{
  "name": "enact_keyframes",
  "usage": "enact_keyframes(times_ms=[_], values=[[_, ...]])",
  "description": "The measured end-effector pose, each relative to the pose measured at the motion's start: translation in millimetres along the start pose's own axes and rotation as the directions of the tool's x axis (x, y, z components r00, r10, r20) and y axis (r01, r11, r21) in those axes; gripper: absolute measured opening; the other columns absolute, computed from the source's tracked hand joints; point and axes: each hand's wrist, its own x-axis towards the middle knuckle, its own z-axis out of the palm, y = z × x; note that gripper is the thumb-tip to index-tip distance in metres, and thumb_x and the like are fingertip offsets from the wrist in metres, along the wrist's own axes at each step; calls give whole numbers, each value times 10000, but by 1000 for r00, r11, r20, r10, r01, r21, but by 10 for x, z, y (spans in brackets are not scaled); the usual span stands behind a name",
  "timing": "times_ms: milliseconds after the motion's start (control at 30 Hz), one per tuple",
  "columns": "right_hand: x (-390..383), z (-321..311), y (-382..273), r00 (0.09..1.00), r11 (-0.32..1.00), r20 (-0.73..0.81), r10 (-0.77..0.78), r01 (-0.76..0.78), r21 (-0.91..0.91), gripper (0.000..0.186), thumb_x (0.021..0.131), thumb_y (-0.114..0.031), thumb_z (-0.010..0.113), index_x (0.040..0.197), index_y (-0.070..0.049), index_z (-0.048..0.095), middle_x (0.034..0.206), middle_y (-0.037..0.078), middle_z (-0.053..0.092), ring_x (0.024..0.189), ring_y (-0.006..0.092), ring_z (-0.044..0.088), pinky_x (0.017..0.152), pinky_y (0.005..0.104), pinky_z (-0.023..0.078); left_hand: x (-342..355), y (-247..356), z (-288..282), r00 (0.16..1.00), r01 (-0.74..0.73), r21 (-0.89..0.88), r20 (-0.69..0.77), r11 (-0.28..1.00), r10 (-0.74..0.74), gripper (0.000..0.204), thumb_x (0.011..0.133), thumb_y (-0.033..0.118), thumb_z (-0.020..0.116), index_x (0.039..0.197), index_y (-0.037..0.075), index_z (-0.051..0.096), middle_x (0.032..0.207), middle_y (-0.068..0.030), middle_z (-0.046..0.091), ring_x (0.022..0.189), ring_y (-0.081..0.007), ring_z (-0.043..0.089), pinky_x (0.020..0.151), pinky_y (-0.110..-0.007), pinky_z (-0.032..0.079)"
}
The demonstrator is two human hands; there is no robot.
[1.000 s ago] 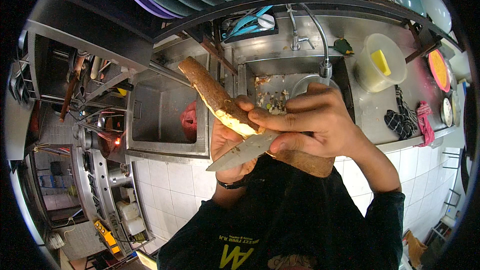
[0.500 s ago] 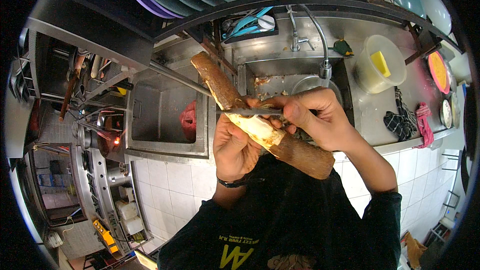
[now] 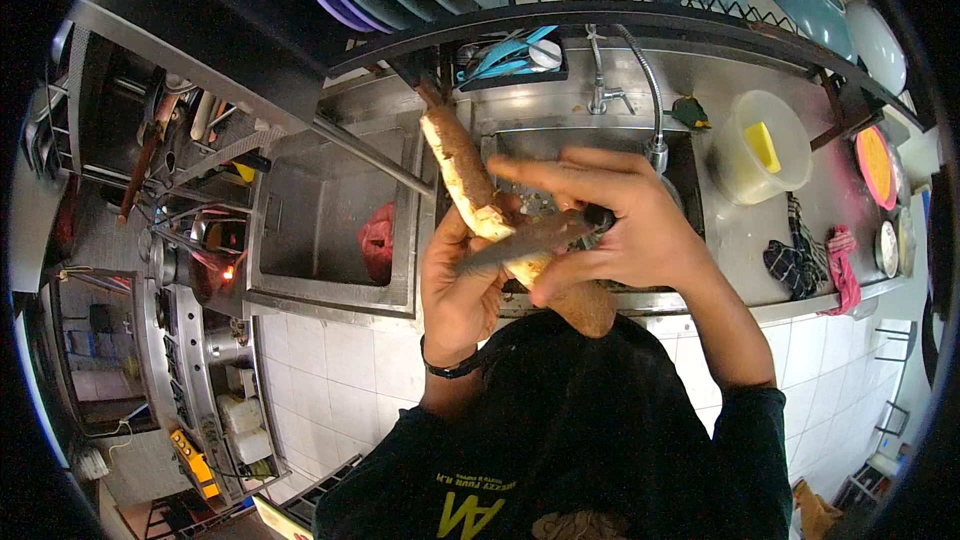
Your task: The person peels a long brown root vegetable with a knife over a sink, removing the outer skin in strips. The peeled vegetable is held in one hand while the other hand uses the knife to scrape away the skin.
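Note:
A long cassava root (image 3: 460, 165) slants across the middle of the head view above the sink's front edge. Its brown skin is partly stripped, baring pale flesh along the middle and upper part. My left hand (image 3: 458, 285) is closed around the root from below and to the left. In my right hand (image 3: 645, 225) is a knife (image 3: 525, 243) with a dark blade lying across the root and pointing left. The right index finger stretches out toward the root, and the thumb is close to its lower part.
The left sink basin (image 3: 408, 270) holds a red bag (image 3: 377, 243). Behind my hands, peel scraps lie in the right basin below a flexible tap (image 3: 655, 130). A clear tub (image 3: 735, 165) with a yellow sponge and some cloths (image 3: 800, 255) stand right. A dish rack (image 3: 600, 15) overhangs the back.
The root has swung steeper, its lower end moving left. My right hand has turned, its index finger now extended, and the knife blade shows its flat side, tilted down to the left.

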Motion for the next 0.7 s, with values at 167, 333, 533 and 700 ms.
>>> enact_keyframes(times_ms=[167,333,533,700], values=[[27,46,198,994,991,-11,-113,112,-77,385,710,-142,865,1078,-94,765,940,84,708,828,296,716,686,369,554,-4,14,-27,998,62,-32,20,998,-62,515,1034,126,613,1474,-55,417,1296,-184,633,1147,-246,679,977,-360,588],[16,154,98,980,914,-20,-199,178,-364,339,701,-19,763,1026,-90,700,930,69,678,814,318,705,660,397,557,46,-39,-160,999,52,40,-8,998,-51,487,1035,181,632,1427,-48,457,1264,-178,645,1103,-269,701,953,-381,595],[197,89,185,966,959,-213,-147,87,-268,168,800,-46,741,958,-36,685,936,88,690,828,268,704,711,362,535,-33,39,2,971,231,106,32,967,-235,521,1025,332,645,1374,-27,499,1177,-159,663,1050,-282,714,953,-445,592],[129,180,244,967,988,-218,-128,107,-108,207,884,-114,770,1076,-35,766,975,102,711,835,183,673,721,311,504,39,36,-62,990,140,69,-10,988,-140,508,1021,299,661,1380,-19,494,1208,-139,659,1060,-265,706,946,-428,594]])
